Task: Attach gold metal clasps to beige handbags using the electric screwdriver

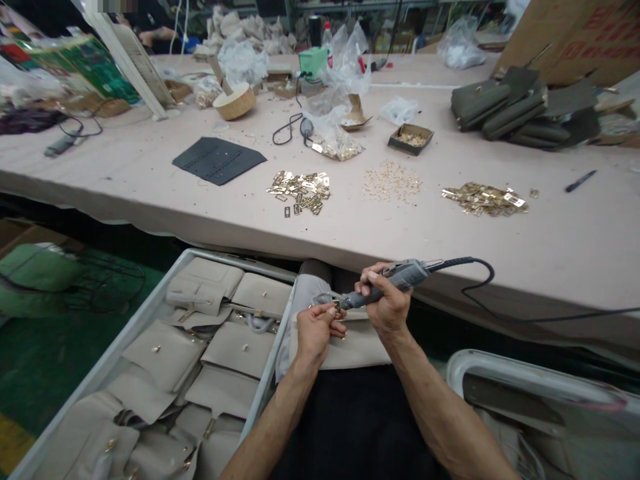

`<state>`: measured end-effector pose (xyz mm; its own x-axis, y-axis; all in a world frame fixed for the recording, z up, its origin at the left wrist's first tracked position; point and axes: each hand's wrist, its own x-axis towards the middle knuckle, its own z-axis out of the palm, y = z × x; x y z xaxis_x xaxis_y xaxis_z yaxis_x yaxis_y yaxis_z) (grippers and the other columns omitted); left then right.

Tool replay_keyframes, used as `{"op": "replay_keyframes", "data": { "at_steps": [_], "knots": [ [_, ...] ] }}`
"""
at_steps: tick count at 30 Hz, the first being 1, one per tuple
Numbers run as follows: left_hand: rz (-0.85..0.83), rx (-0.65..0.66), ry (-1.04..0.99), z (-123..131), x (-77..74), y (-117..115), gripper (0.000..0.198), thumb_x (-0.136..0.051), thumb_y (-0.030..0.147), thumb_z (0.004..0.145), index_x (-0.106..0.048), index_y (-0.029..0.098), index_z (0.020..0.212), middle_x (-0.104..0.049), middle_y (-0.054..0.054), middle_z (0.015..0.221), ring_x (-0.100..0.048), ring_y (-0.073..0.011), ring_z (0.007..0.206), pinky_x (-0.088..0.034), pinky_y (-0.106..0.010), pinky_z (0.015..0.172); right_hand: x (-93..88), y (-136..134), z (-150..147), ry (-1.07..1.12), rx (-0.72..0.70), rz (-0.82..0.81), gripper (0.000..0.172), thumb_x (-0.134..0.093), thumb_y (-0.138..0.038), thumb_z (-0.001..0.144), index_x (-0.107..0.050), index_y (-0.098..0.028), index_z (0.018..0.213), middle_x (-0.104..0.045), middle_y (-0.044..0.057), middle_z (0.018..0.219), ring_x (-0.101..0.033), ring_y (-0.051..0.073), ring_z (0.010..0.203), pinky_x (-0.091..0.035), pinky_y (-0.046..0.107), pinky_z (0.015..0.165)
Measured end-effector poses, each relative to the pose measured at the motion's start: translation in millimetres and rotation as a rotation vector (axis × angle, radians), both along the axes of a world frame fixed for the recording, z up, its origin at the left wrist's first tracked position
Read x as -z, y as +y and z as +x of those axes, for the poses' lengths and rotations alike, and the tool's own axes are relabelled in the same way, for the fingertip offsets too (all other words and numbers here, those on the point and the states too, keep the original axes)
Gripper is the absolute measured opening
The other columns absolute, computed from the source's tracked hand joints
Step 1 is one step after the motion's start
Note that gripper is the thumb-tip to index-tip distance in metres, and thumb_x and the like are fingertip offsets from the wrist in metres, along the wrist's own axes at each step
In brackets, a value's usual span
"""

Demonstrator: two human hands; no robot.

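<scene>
My right hand [387, 300] is wrapped round a grey corded electric screwdriver [407, 275], held slanting with its tip down to the left. At that tip, my left hand [317, 330] pinches a small gold metal fitting [337, 307] between thumb and fingers. The screwdriver tip meets or nearly meets the fitting; I cannot tell which. Under both hands a beige handbag [355, 343] lies across my lap. On the table ahead are a pile of gold rectangular plates [300, 190], scattered tiny gold screws [393, 181] and another heap of gold fittings [485, 199].
To my left stands a pale crate [187, 257] full of beige bags [235, 353]. Another white bin [530, 365] is at the right. The table [375, 233] also bears a black sheet [220, 160], a tape roll [235, 101], dark bags [500, 107] and a pen [581, 181].
</scene>
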<state>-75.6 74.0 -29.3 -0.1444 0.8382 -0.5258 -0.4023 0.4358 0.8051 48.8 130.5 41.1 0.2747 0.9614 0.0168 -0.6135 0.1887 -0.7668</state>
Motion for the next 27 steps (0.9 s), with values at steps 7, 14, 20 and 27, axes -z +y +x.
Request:
{"op": "replay_keyframes", "data": {
  "at_steps": [7,14,20,27],
  "knots": [
    [-0.01,0.0,-0.004,-0.6,-4.4,-1.3,0.044,-0.086,0.041,0.066,-0.075,0.005,0.09,-0.079,-0.014,0.075,-0.061,-0.0124,0.039,-0.051,-0.023,0.037,-3.5,0.8,2.0,-0.001,0.029,0.002,0.012,-0.073,-0.02,0.077,-0.061,-0.019,0.079,-0.061,-0.002,0.067,-0.051,0.011,0.047,-0.046,0.029,0.052],
    [-0.014,-0.008,-0.007,-1.0,-5.9,-2.7,0.047,-0.087,0.041,0.064,-0.076,0.004,0.091,-0.079,-0.015,0.075,-0.059,-0.0109,0.037,-0.049,-0.022,0.036,-5.0,1.0,3.4,0.026,0.012,-0.031,0.014,-0.075,-0.021,0.077,-0.062,-0.018,0.079,-0.062,-0.001,0.07,-0.05,0.01,0.049,-0.047,0.028,0.054],
    [-0.013,-0.009,-0.019,-1.8,-4.9,-3.7,0.044,-0.086,0.04,0.065,-0.078,0.004,0.089,-0.08,-0.014,0.076,-0.057,-0.0095,0.036,-0.047,-0.021,0.034,-5.8,1.2,3.8,0.036,0.036,-0.061,0.017,-0.075,-0.022,0.076,-0.059,-0.019,0.08,-0.062,-0.002,0.071,-0.049,0.009,0.049,-0.047,0.028,0.055],
    [0.002,-0.006,-0.029,-2.0,-4.4,-3.3,0.041,-0.087,0.039,0.065,-0.079,0.005,0.088,-0.079,-0.013,0.075,-0.054,-0.0082,0.036,-0.044,-0.02,0.033,-5.1,3.1,4.8,0.064,0.046,-0.083,0.02,-0.076,-0.022,0.073,-0.057,-0.019,0.08,-0.06,-0.003,0.069,-0.048,0.009,0.049,-0.046,0.028,0.055]
  ]
}}
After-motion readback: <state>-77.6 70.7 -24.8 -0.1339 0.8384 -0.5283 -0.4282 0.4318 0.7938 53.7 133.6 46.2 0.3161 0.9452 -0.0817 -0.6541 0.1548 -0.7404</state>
